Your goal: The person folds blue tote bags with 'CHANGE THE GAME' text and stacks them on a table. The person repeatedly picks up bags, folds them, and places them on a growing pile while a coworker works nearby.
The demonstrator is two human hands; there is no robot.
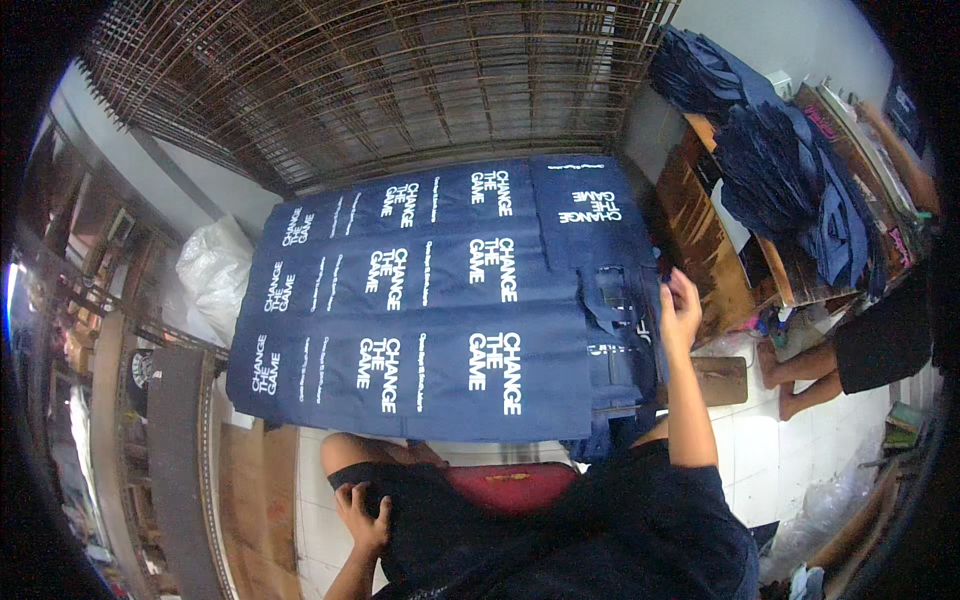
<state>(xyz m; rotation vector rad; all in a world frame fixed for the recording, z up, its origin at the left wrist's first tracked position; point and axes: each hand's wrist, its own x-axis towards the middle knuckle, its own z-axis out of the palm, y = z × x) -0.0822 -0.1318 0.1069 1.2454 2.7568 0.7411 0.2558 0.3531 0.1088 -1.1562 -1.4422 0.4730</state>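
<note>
Navy fabric panels (pixel 330 340) with white lettering lie side by side and overlapping in front of me. At their right side, more navy printed pieces with cut-out gaps (pixel 610 300) hang or lie loosely over one another. My right hand (pixel 680 312) is raised beside the right edge of these pieces, fingers curled. Something dark shows at its fingertips, too small to make out. My left hand (pixel 362 515) rests on my thigh by the dark shorts, its fingers apart and holding nothing.
Rusty wire racks (pixel 400 80) stand behind the panels. A heap of navy cloth (pixel 770 150) lies on a wooden table at the right, near another person's bare legs (pixel 805 375). A white plastic bag (pixel 212 275) and shelving stand left. A red seat (pixel 510 488) is beneath me.
</note>
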